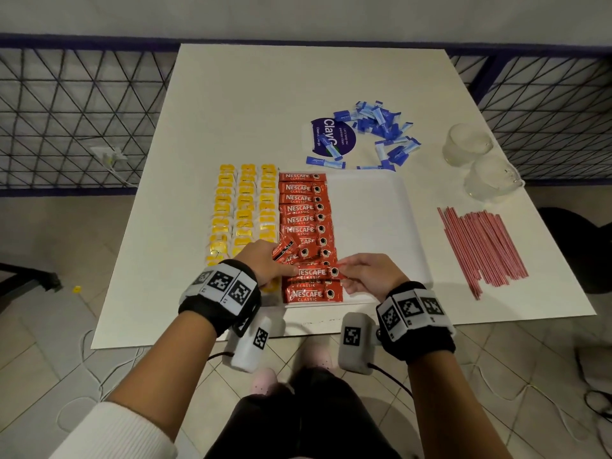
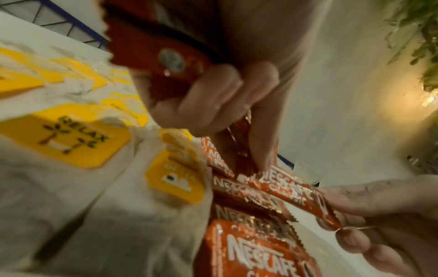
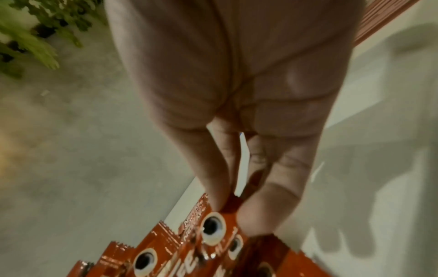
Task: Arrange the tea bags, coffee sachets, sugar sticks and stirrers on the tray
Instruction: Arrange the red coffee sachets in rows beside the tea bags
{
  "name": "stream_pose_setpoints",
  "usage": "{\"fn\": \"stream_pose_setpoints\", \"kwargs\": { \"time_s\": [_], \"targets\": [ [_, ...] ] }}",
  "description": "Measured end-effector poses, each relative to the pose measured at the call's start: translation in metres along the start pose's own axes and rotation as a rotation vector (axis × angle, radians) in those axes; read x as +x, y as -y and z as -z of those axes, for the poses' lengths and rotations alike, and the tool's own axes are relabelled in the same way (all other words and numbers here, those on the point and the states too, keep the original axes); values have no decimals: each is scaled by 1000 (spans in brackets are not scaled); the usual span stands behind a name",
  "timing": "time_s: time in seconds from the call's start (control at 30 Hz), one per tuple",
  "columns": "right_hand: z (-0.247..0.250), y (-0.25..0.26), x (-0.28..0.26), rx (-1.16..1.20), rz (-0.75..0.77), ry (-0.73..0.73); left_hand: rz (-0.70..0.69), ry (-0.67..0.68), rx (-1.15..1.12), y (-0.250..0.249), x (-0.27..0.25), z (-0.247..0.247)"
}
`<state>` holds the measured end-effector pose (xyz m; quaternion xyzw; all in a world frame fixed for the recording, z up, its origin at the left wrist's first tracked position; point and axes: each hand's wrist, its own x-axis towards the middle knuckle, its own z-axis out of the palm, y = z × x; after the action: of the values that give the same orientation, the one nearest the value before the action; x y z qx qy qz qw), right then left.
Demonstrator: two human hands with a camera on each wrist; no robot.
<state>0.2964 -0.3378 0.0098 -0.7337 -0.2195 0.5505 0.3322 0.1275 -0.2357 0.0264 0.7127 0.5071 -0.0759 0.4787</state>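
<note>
Between left hand (image 1: 265, 263) and right hand (image 1: 367, 276), a pinched coffee sachet (image 1: 316, 272)

left hand (image 1: 261, 263) hiding nearest tea bags (image 1: 243, 213), wrist views blurred, sugar sticks (image 1: 381, 134) print illegible

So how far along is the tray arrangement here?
Done: tea bags in three columns. In hand: the coffee sachets column; the right hand and left hand lay another sachet, the left holding spares. Left: sugar sticks and stirrers, off the tray.
</note>
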Motion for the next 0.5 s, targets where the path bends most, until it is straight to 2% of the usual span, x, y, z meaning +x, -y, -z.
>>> {"fn": "stream_pose_setpoints", "kwargs": {
  "time_s": [0.33,0.5],
  "targets": [
    [-6,-11,4,-30,-45,-38,-51,-72,185,1,2,-8],
    [-7,-12,10,-127,-32,-114,-79,-81,247,3,2,-11]
  ]
}}
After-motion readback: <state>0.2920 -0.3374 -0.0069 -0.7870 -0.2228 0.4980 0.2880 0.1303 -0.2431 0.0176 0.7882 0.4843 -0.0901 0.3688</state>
